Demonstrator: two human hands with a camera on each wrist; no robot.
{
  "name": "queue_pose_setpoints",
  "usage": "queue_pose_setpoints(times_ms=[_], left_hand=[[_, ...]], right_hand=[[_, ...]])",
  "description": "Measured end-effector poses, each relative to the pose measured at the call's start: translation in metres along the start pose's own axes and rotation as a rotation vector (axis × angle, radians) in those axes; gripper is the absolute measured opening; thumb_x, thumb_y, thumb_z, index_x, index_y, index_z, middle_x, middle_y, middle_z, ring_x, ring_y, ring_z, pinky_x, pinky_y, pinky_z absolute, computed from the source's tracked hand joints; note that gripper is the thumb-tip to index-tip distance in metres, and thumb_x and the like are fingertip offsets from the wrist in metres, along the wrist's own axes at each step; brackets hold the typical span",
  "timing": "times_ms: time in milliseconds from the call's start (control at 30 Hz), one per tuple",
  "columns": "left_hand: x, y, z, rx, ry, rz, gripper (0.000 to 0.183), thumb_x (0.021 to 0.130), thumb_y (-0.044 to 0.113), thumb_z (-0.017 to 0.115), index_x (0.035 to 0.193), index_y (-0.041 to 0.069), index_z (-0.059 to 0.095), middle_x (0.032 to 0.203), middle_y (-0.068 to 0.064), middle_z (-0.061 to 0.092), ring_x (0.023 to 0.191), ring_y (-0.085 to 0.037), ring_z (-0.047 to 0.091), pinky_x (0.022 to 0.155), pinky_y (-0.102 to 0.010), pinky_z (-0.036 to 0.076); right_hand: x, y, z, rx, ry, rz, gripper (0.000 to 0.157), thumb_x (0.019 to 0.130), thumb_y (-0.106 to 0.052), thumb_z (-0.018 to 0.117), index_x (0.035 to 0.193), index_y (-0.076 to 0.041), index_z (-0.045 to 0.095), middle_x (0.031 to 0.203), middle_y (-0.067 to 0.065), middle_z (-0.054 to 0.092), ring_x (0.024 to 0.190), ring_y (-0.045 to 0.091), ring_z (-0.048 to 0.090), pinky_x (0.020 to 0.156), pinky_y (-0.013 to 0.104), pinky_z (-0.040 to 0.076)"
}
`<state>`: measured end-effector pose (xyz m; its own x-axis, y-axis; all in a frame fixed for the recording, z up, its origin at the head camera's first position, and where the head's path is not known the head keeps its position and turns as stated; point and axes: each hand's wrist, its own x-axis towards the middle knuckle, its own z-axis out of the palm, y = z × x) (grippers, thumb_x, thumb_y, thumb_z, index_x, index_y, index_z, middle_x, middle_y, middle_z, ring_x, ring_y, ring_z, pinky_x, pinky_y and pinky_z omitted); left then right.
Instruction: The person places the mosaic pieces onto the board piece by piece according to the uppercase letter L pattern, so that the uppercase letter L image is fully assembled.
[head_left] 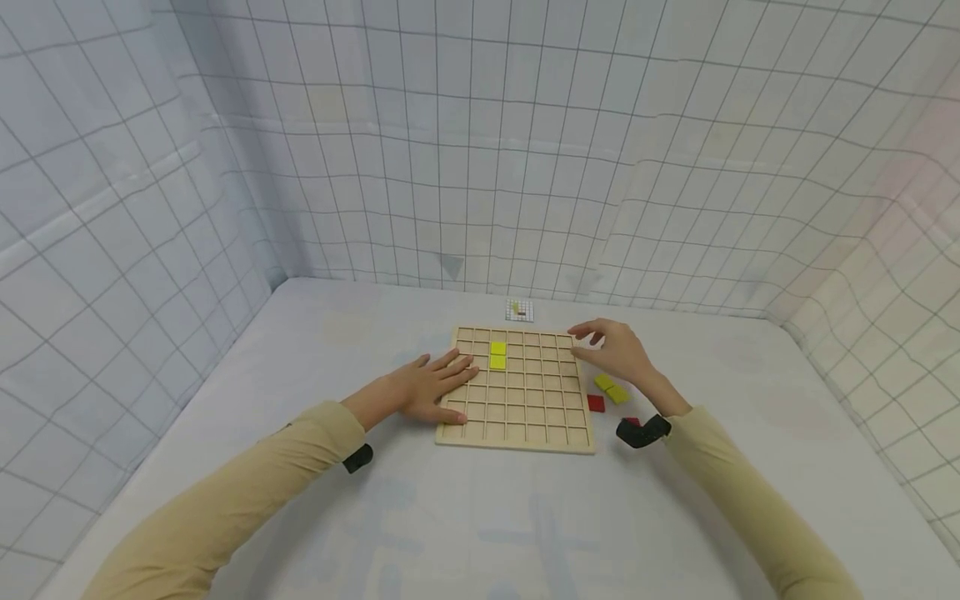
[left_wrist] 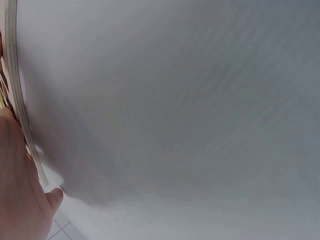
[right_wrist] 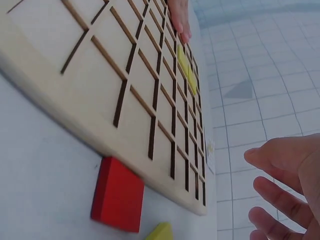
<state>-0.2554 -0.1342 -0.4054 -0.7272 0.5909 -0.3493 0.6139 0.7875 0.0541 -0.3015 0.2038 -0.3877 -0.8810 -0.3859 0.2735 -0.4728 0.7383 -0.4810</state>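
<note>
A light wooden grid board (head_left: 527, 412) lies on the white surface, also filling much of the right wrist view. Two yellow tiles (head_left: 498, 356) sit one above the other in its upper left cells. My left hand (head_left: 435, 390) rests on the board's left edge, fingers spread and straight. Near the upper right corner hovers my right hand (head_left: 617, 350), thumb and fingers apart, with nothing between them in the right wrist view. Below that hand lie loose yellow tiles (head_left: 611, 388) and a red tile (right_wrist: 117, 195) beside the board. Another red piece (head_left: 632, 422) is partly hidden by the wrist strap.
A small card (head_left: 519, 311) with a printed grid and coloured marks lies behind the board. White walls with dark grid lines (head_left: 525, 167) enclose the back and sides. Black straps (head_left: 643, 432) are on both wrists.
</note>
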Motion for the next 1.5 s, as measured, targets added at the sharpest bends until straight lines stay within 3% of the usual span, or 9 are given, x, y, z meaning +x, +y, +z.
queue_pose_setpoints(times_ms=[400,633,1100,1500], left_hand=[[0.0,0.001,-0.001,-0.001,-0.005,-0.002,0.087,0.092,0.069,0.038,0.157,0.021,0.005,0.164,-0.002,0.0,0.151,-0.026,-0.004,0.117,-0.059,0.012],[0.0,0.0,-0.002,0.011,-0.008,-0.004,0.087,0.092,0.069,0.037,0.157,0.021,0.005,0.164,-0.003,0.0,0.151,-0.027,-0.004,0.117,-0.06,0.012],[0.002,0.001,0.001,0.044,0.007,0.001,0.087,0.092,0.07,0.035,0.157,0.021,0.005,0.164,-0.001,0.0,0.151,-0.025,-0.004,0.118,-0.058,0.007],[0.001,0.0,0.001,0.042,0.017,0.004,0.087,0.091,0.071,0.036,0.157,0.021,0.006,0.164,-0.001,0.002,0.151,-0.025,-0.002,0.118,-0.059,0.008]], right_hand=[[-0.029,0.029,-0.012,-0.01,-0.037,0.125,0.034,0.083,-0.024,0.074,0.112,-0.007,0.07,0.102,0.013,0.072,0.09,0.027,0.061,0.069,0.029,0.047],[-0.04,0.033,-0.006,-0.026,-0.068,0.23,0.035,0.081,-0.031,0.076,0.108,-0.009,0.072,0.097,0.01,0.073,0.088,0.025,0.06,0.063,0.026,0.044],[-0.047,0.031,-0.001,-0.079,-0.11,0.332,0.043,0.077,-0.037,0.079,0.108,-0.009,0.072,0.098,0.011,0.072,0.087,0.025,0.067,0.064,0.026,0.047],[-0.046,0.039,0.005,-0.092,-0.093,0.236,0.035,0.08,-0.028,0.077,0.107,-0.007,0.072,0.1,0.01,0.072,0.088,0.023,0.063,0.069,0.03,0.05]])
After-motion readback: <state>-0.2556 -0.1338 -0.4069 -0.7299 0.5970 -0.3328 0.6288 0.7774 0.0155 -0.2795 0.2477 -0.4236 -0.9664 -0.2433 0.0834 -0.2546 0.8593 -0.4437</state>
